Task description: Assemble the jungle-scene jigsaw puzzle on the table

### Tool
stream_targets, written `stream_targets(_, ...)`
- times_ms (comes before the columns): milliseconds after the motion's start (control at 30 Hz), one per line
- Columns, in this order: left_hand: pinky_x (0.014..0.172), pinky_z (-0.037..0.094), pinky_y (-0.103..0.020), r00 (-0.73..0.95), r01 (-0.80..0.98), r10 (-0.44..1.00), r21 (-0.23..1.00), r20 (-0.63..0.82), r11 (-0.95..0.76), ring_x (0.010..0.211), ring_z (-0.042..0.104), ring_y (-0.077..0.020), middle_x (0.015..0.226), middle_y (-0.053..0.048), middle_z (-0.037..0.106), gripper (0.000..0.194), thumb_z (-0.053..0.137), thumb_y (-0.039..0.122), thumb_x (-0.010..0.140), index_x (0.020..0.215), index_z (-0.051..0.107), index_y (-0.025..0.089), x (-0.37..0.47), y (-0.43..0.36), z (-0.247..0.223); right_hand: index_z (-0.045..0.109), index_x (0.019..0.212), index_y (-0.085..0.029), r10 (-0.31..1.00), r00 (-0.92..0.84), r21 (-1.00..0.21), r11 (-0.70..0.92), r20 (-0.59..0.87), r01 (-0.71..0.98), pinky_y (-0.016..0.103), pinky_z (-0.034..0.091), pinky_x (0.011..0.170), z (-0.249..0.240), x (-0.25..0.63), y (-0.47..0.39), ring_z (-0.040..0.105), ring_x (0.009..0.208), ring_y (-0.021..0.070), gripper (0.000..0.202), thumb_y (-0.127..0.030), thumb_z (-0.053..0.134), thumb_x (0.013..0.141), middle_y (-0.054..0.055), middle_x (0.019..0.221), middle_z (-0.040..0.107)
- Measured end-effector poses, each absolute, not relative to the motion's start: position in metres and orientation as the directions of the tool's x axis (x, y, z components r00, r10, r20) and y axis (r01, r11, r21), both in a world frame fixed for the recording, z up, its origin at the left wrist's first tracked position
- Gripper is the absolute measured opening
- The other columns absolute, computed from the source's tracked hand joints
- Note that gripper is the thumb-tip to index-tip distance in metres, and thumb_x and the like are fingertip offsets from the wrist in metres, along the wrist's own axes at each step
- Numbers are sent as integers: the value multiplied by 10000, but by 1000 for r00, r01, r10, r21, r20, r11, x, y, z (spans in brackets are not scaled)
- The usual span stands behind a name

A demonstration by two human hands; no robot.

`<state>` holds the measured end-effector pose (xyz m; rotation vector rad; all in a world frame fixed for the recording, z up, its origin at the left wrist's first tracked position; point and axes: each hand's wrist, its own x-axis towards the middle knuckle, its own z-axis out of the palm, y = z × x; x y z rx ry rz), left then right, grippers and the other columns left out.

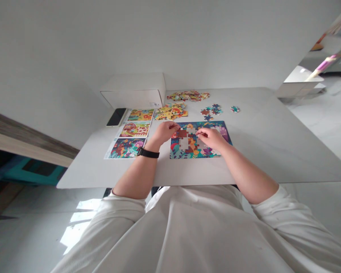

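A colourful jigsaw puzzle (195,153) lies partly filled on the table, with pale grey gaps (183,143) in its middle. My left hand (166,131), a black band on its wrist, is over the puzzle's upper left edge with fingers pinched together. Over the upper middle of the puzzle, my right hand (211,138) has its thumb and fingers drawn together, pointing left. Whatever is between the fingertips of either hand is too small to make out. Loose dark-toned puzzle pieces (216,109) lie just behind the puzzle.
Yellow puzzle pieces (172,111) and a mixed pile of pieces (189,95) lie farther back. A small cluster of pieces (235,109) sits to the right. On the left are picture sheets (134,129), a phone (116,117) and a white box (133,91) against the wall.
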<state>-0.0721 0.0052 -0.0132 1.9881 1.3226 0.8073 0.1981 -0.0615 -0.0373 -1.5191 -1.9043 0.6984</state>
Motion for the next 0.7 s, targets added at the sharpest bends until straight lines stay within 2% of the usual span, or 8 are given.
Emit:
stream_targets(200,788,510,-303,334,453,921,824,198,-341,838,673,-205,897,-66,800,272,673,414,911,895,783,165,-64,0,-14,734,1087,-236,967,-241,-892,174,75,417,338,535,797,-33,181,-53,734,914,238,230,-426,693,964,71,1034,808)
stream_targets(300,808,519,-307,347,377,907,850,237,-367,844,676,-196,910,-72,797,280,644,409,941,919,771,160,-57,-5,-12,708,966,-230,953,-296,-911,178,65,372,339,542,790,-24,172,-46,721,897,238,219,-439,747,915,59,981,795)
stream_targets(400,804,513,-301,356,335,895,856,270,-392,833,669,-185,899,-73,789,287,620,399,951,923,767,154,-52,-9,-10,665,822,-218,963,-257,-892,185,81,413,323,522,753,-13,169,-35,686,825,221,257,-442,783,864,29,831,748)
stream_targets(467,754,498,-288,351,348,900,855,260,-383,797,652,-175,878,-68,780,280,632,392,928,932,774,150,-51,-11,-10,671,826,-214,976,-201,-903,161,85,398,319,516,744,-9,170,-29,672,804,212,261,-446,789,845,27,808,740)
stream_targets(567,656,461,-273,392,425,903,835,178,-349,707,618,-162,802,-42,755,276,682,404,871,927,788,155,-52,-13,-10,693,915,-214,986,-145,-951,120,81,285,324,526,758,-13,172,-25,680,818,209,276,-460,784,827,41,870,762)
stream_targets(700,670,484,-273,487,499,869,788,88,-360,735,661,-177,818,-38,778,279,686,417,853,905,803,169,-56,-13,-8,688,908,-224,983,-147,-958,147,112,247,326,519,751,-29,178,-27,663,780,202,313,-512,772,821,18,837,737)
